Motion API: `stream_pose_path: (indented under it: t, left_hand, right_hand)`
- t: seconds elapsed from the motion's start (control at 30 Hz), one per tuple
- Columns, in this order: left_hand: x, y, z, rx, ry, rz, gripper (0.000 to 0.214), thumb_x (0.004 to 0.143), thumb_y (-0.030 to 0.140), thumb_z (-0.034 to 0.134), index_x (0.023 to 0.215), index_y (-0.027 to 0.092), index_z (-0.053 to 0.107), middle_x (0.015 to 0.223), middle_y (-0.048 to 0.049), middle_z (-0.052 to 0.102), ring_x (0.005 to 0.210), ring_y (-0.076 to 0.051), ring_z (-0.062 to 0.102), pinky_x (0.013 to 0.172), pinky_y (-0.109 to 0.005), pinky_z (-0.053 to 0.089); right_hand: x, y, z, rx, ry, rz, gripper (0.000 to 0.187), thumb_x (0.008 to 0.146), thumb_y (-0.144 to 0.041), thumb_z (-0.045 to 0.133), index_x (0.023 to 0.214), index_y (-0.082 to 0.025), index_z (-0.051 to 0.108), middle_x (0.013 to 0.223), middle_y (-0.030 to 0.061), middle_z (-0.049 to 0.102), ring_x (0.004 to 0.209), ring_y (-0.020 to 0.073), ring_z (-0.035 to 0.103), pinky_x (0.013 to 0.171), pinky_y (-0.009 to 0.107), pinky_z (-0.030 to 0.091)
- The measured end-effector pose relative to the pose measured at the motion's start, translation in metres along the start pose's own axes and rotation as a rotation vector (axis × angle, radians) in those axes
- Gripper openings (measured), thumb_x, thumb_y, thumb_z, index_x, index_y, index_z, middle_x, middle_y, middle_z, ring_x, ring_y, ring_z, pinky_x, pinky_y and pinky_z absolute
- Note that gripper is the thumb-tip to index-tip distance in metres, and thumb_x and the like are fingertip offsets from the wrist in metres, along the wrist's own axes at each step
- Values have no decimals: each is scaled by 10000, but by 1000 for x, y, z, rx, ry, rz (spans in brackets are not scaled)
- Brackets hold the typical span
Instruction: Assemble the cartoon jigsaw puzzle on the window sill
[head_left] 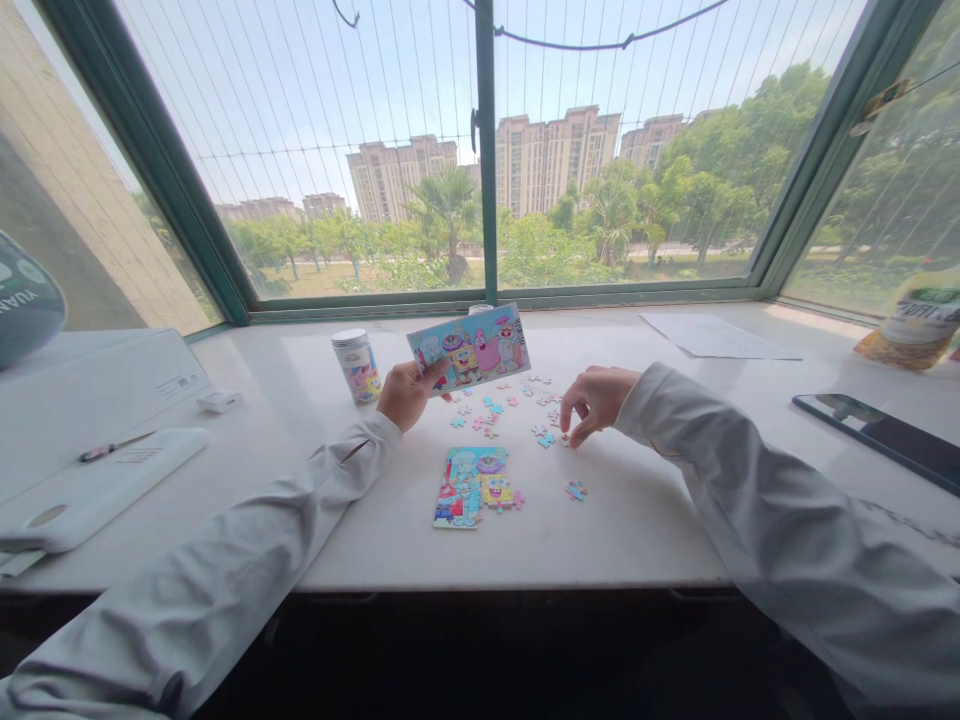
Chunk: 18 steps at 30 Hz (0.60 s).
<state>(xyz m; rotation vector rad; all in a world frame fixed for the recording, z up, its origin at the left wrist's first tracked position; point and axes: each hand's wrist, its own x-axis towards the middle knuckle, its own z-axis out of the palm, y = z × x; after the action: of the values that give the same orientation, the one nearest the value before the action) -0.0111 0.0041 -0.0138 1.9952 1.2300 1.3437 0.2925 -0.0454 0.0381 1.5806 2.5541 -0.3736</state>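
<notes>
My left hand (406, 393) is closed on a colourful cartoon picture card (469, 347), held up tilted above the white sill. My right hand (596, 400) hovers over several loose puzzle pieces (517, 408), fingers curled in a pinch at a piece near its fingertips. I cannot tell whether the piece is gripped. In front of the loose pieces lies a partly assembled puzzle (474, 486). One single piece (576, 490) lies to its right. A small round tin (356, 365) with the same cartoon print stands left of my left hand.
The white window sill (637, 520) runs under a wide green-framed window. At left lie a white box (82, 385), a flat white case (97, 485) and a pen (116, 446). A paper sheet (716, 336), a dark tablet (881, 430) and a yellow bottle (915, 320) sit at right.
</notes>
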Motion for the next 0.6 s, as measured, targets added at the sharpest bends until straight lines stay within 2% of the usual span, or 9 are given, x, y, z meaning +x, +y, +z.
stream_pose_path:
  t: [0.3, 0.47, 0.6]
  left_hand:
    - [0, 0, 0, -24, -4, 6, 440, 841, 503, 565, 716, 109, 716, 362, 7, 469, 498, -149, 530, 453, -237, 378]
    - [0, -3, 2, -94, -18, 22, 427, 840, 497, 577, 827, 100, 735, 530, -35, 634, 576, -157, 595, 516, -244, 428]
    - [1, -6, 3, -96, -21, 13, 460, 833, 523, 576, 871, 94, 738, 620, -63, 695, 589, -169, 618, 525, -254, 440]
  right_hand:
    - [1, 0, 1, 0, -15, -15, 359, 591, -541, 766, 856, -299, 775, 570, -59, 652, 627, 122, 624, 640, 227, 382]
    - [2, 0, 2, 18, -20, -28, 381, 581, -552, 770, 857, -289, 771, 576, -54, 654, 632, 128, 625, 645, 231, 386]
    - [2, 1, 2, 36, -24, -33, 401, 572, -545, 777, 854, -260, 760, 588, -48, 655, 624, 127, 626, 637, 227, 392]
